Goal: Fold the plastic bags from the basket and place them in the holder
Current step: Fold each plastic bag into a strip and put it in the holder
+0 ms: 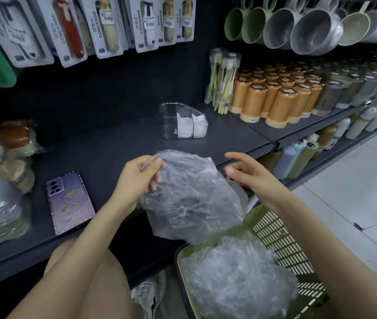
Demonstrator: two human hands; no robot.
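Note:
A crumpled clear plastic bag (192,194) hangs over the shelf's front edge, above the basket. My left hand (137,178) pinches its upper left corner. To the bag's right, my right hand (247,171) hovers with relaxed, spread fingers and holds nothing. Below it, a pale green slotted basket (281,240) holds a heap of more clear plastic bags (235,279). A clear plastic holder (178,120) stands further back on the dark shelf, with folded white bags (192,127) in its right compartments.
A purple phone (70,201) lies on the shelf (118,143) at left. Wrapped goods (1,180) sit at far left. Orange cups (279,102) and a toothbrush tube (222,81) stand at back right. Packaged items hang above. A pale floor (353,194) lies at right.

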